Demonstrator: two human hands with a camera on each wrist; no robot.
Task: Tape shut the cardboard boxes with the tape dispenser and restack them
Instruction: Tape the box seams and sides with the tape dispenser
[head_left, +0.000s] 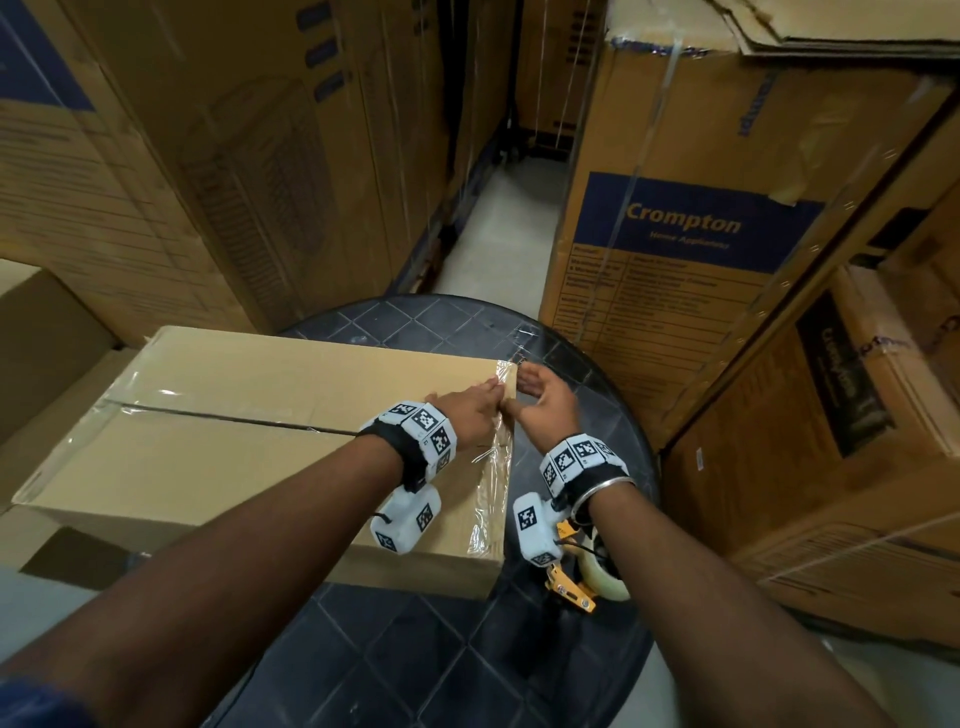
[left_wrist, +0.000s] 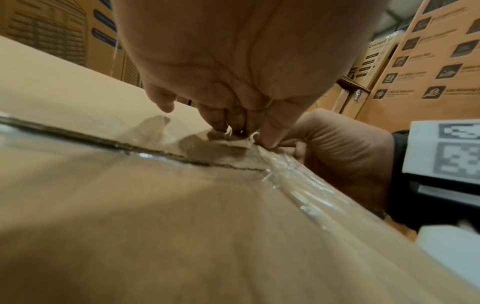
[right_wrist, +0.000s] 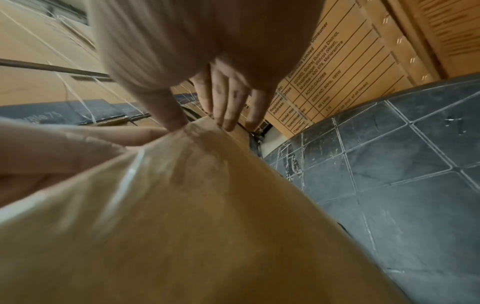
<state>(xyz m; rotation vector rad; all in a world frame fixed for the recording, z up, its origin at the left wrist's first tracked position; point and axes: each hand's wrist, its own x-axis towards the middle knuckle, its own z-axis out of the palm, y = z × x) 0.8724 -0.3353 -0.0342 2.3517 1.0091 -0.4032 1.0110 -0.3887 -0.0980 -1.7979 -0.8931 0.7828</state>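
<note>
A plain cardboard box (head_left: 249, 374) lies on a round dark table (head_left: 415, 649), flaps closed, with clear tape (head_left: 496, 493) running along its right end edge. My left hand (head_left: 483, 402) presses its fingertips (left_wrist: 233, 127) on the tape on the box top (left_wrist: 155, 226) near the far right corner. My right hand (head_left: 535, 392) lies against that same corner, fingers (right_wrist: 226, 115) straight on the end face and thumb at the top edge. The yellow tape dispenser (head_left: 571, 584) with its clear roll (head_left: 605, 574) lies on the table under my right wrist, held by neither hand.
Tall printed cartons (head_left: 691, 228) stand close on the right and more cartons (head_left: 208, 156) on the left. A narrow strip of pale floor (head_left: 498, 234) runs between them. Plain boxes (head_left: 41, 332) sit at the left beside the table.
</note>
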